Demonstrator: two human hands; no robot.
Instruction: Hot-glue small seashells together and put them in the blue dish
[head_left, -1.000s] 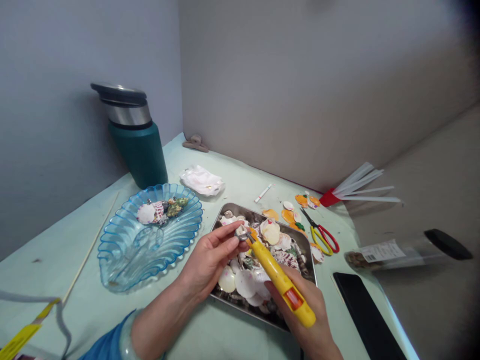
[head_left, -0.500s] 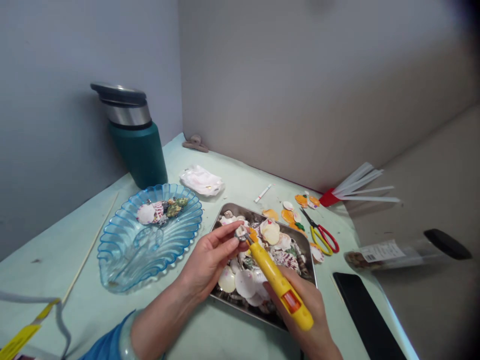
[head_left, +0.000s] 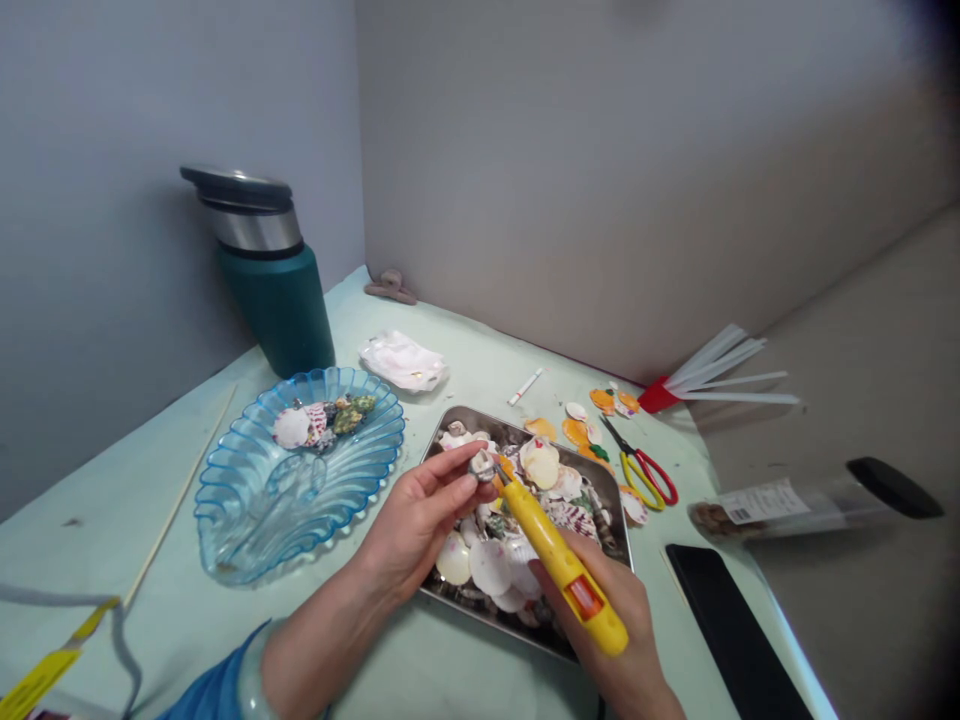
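Note:
My left hand (head_left: 416, 520) pinches a small grey shell (head_left: 481, 465) between thumb and fingers, above a metal tray (head_left: 480, 417) filled with several white, orange and patterned shells. My right hand (head_left: 626, 640) grips a yellow glue gun (head_left: 562, 565) with an orange trigger; its nozzle touches the small shell. To the left stands a blue shell-shaped glass dish (head_left: 292, 470) with a few shells stuck together near its far rim.
A teal thermos (head_left: 274, 290) stands at the back left. Nearby lie a white plastic packet (head_left: 405, 360), a thin wooden skewer (head_left: 180, 500), red-and-yellow scissors (head_left: 645, 470), loose orange shells (head_left: 577, 430), glue sticks (head_left: 720, 375), a clear tube (head_left: 795, 505) and a black phone (head_left: 731, 635).
The glue gun has shifted very slightly at the shell; both hands stay almost in place.

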